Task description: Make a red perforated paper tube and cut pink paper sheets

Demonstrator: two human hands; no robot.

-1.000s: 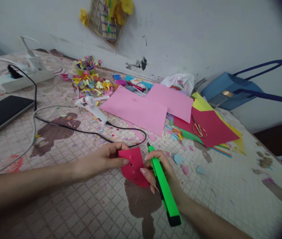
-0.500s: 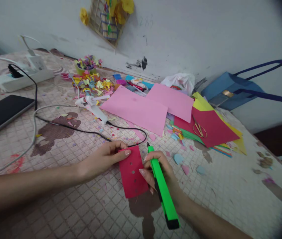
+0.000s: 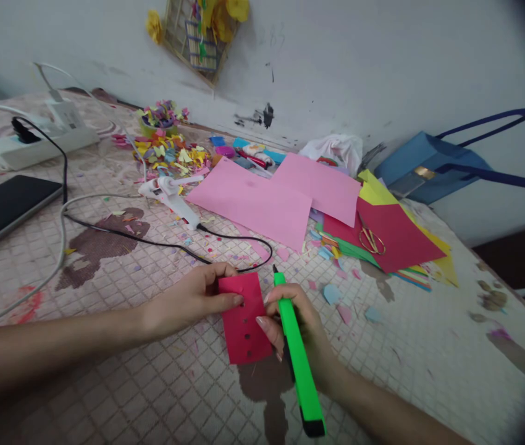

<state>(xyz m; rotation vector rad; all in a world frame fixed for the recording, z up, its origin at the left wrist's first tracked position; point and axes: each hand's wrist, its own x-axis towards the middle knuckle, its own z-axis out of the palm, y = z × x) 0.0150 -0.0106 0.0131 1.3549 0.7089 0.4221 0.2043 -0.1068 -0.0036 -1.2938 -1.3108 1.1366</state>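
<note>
A small red paper piece [image 3: 256, 340] with a column of several small holes is pinched at its upper left by my left hand [image 3: 197, 298], thumb on top and fingers behind. My right hand [image 3: 302, 327] is closed around a long green pen-like tool [image 3: 298, 352] with black parts. Its dark tip points up and away, just beyond the paper's upper right corner. The right thumb lies near the paper's right edge; whether it touches is unclear.
A white glue gun [image 3: 172, 201] with a black cord lies beyond my left hand. Pink sheets [image 3: 253, 201], gold scissors [image 3: 371, 238] on red paper [image 3: 396, 235] and colored scraps [image 3: 174, 154] lie farther back. A black tablet-like device [image 3: 7, 210] and power strip [image 3: 40, 148] are left.
My left thumb has slid slightly down the red paper and now lies near a hole. The paper's tilt has changed a little. The green tool's rear end has shifted left and down.
</note>
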